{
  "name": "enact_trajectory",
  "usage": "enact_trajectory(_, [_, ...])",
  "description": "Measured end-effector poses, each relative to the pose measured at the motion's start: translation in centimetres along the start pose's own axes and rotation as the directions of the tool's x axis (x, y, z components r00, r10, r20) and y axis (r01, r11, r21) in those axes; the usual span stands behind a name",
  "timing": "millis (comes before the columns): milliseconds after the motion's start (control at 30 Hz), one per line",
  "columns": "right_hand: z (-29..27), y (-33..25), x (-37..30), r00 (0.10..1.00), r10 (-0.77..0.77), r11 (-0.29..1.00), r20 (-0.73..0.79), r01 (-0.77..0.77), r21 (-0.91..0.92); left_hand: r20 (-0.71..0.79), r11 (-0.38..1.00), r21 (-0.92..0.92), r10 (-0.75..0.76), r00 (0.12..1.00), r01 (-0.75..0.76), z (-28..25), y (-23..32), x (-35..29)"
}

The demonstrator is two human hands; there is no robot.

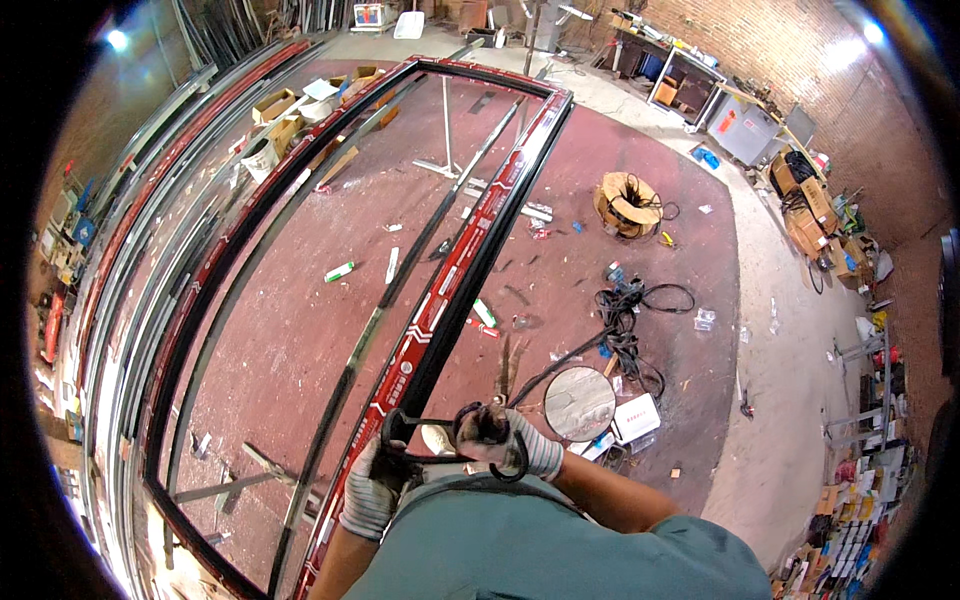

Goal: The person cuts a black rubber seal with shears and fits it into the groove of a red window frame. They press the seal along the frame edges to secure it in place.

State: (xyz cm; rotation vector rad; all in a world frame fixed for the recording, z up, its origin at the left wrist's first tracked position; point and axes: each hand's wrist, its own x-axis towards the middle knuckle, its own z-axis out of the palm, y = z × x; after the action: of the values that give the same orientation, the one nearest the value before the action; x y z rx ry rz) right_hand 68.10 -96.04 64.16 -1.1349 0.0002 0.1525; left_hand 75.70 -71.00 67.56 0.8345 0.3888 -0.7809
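Note:
Both my hands wear light knit gloves with dark, soiled palms. My left hand [372,488] is closed on a black rubber-like strip [436,459], close beside the near rail of a large frame [428,325] with red protective film. To its right, my right hand [512,445] grips another part of the strip, which loops round its fingers. A slim pointed tool, like scissors [505,368], juts away from my right hand; how it is held is hidden. From there the strip runs to a tangled black heap [625,325] on the floor.
Long metal profiles [130,330] lie stacked on the left. A round stool top [580,403], a white box [636,418] and a cardboard-wrapped coil [628,205] stand to the right. Supports [447,130] show within the frame. Cartons [805,215] line the right wall.

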Motion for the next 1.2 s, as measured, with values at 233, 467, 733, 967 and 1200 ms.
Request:
enact_trajectory(233, [-4.9, -3.3, 4.3, 0.919, -0.112, 0.968, -0.378, 0.015, -0.250, 0.009, 0.977, -0.120, -0.178, 0.984, 0.178, -0.5, 2.6, 8.0])
enact_trajectory(467, [-12.5, -8.0, 7.5, 0.888, -0.040, 0.980, -0.458, -0.054, -0.191, -0.039, 0.954, -0.198, -0.236, 0.971, 0.224, 0.8, 1.9, 14.3])
enact_trajectory(733, [-27.9, -9.6, 17.8, 0.798, 0.124, 0.977, -0.590, -0.203, -0.070, -0.156, 1.000, -0.004, -0.013, 0.988, 0.012, 9.4, 2.1, 18.6])
enact_trajectory(967, [-37.2, -19.2, 26.7, 0.856, 0.133, 0.955, -0.500, -0.246, -0.167, -0.450, 0.991, -0.038, 0.099, 0.887, -0.130, 7.2, -1.9, 23.0])
enact_trajectory(1200, [-47.0, -20.7, 33.1, 0.822, 0.051, 0.867, -0.567, -0.318, -0.384, -0.629, 0.958, -0.220, 0.006, 0.777, -0.186, -1.6, -4.0, 26.0])
